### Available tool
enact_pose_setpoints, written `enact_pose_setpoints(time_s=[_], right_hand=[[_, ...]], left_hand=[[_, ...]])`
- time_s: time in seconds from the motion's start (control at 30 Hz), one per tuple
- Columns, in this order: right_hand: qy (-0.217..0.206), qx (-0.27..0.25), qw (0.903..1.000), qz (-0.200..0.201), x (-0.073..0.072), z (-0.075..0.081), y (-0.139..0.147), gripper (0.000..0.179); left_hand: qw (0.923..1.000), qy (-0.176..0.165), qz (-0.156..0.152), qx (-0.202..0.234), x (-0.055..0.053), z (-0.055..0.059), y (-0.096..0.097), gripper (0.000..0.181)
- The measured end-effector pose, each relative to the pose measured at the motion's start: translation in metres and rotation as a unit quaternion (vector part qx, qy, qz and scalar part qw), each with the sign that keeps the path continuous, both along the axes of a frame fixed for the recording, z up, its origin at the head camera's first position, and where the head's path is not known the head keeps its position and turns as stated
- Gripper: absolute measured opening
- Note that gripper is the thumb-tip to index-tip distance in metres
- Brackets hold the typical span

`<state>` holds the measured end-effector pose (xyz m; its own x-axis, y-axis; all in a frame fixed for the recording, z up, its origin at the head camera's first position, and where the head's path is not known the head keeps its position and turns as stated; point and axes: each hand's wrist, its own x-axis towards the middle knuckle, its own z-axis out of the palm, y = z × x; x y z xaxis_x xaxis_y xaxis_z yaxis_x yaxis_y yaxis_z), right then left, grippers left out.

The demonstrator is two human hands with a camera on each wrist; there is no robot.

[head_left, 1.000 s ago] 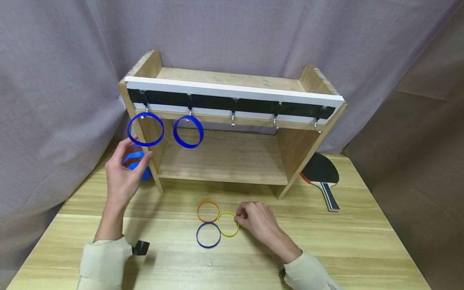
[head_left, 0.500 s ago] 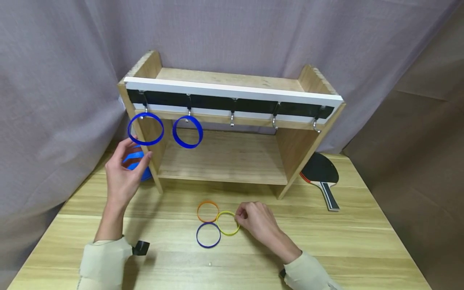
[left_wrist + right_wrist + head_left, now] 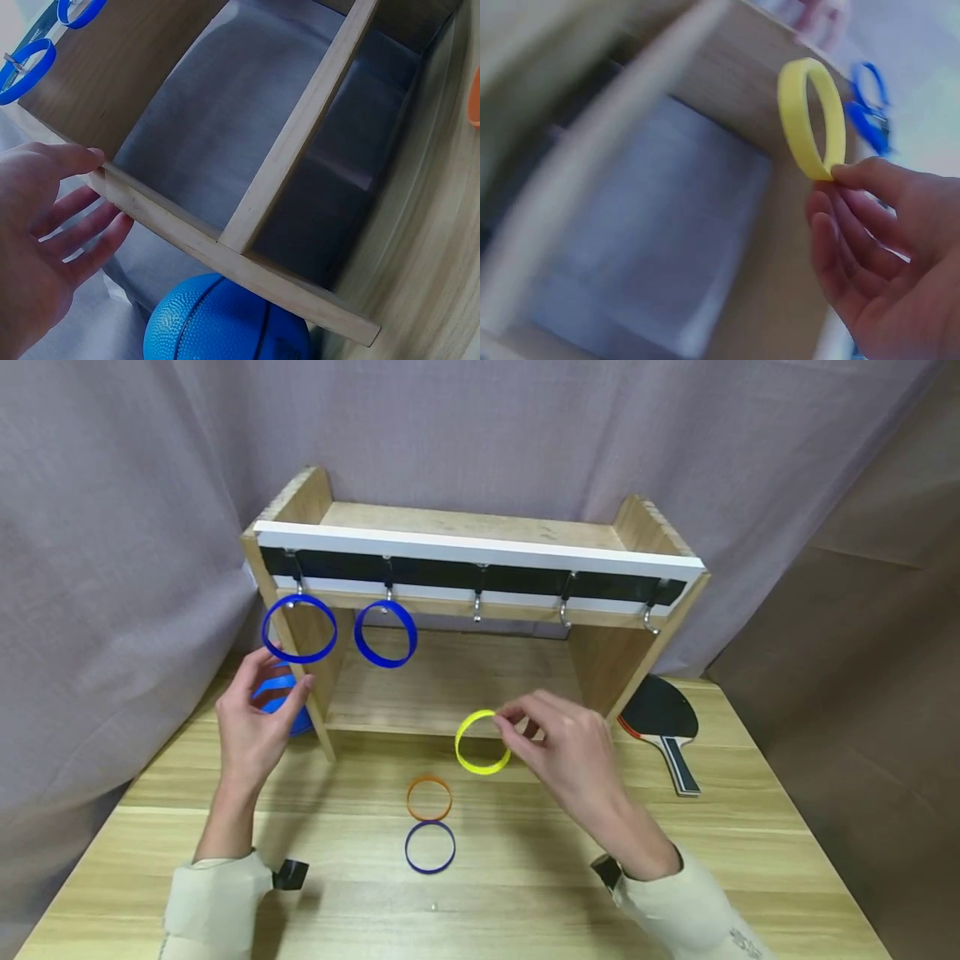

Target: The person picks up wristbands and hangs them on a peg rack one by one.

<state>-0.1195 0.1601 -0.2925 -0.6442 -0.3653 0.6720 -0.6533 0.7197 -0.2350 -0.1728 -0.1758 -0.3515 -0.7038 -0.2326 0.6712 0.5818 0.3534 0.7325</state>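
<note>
My right hand [image 3: 573, 743] pinches a yellow wristband [image 3: 462, 750] between thumb and fingers, up off the table in front of the wooden shelf [image 3: 450, 732]. The right wrist view shows the yellow band upright at the fingertips. My left hand [image 3: 253, 710] holds the shelf's left side panel [image 3: 161, 214], thumb at the front edge and fingers round the outer face. Two blue wristbands hang from the left hooks: one blue band [image 3: 264, 628] on the first, another blue band [image 3: 412, 635] on the second. On the table lie an orange wristband [image 3: 408, 797] and a dark blue wristband [image 3: 407, 852], touching.
Three bare hooks, among them the middle hook [image 3: 477, 607], stand along the white-edged rail [image 3: 480, 547]. A blue ball [image 3: 217, 322] sits beyond the shelf's left side. A table tennis paddle [image 3: 663, 710] lies at the right. Grey curtain [image 3: 480, 427] hangs behind.
My right hand has lifted the yellow wristband off the table, away from the other two bands, and moved it up toward the shelf. The left hand stays on the panel.
</note>
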Motion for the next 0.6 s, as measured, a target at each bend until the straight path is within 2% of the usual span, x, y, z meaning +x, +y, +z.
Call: enact_pose_setpoints(time_s=[0.13,0.2,0.3,0.43,0.6], right_hand=[[0.097,-0.01,0.9953,0.004,0.001,0.047,-0.01,0.008],[0.137,-0.014,0.9905,0.001,0.0,0.064,-0.016,0.01],[0.176,-0.006,0.9843,-0.008,-0.005,0.081,-0.022,0.014],[0.208,0.02,0.9775,-0.032,-0.017,0.087,-0.027,0.016],[0.228,0.037,0.9714,-0.054,-0.027,0.08,-0.028,0.017]], left_hand=[[1.0,-0.001,0.004,-0.007,0.008,0.01,0.004,0.045],[1.0,-0.002,0.003,-0.005,0.008,0.01,0.003,0.045],[1.0,-0.003,0.003,-0.002,0.002,0.002,-0.001,0.047],[1.0,-0.007,0.0,0.004,-0.006,-0.01,-0.008,0.049],[0.9999,-0.006,-0.009,0.01,-0.01,-0.013,-0.009,0.05]])
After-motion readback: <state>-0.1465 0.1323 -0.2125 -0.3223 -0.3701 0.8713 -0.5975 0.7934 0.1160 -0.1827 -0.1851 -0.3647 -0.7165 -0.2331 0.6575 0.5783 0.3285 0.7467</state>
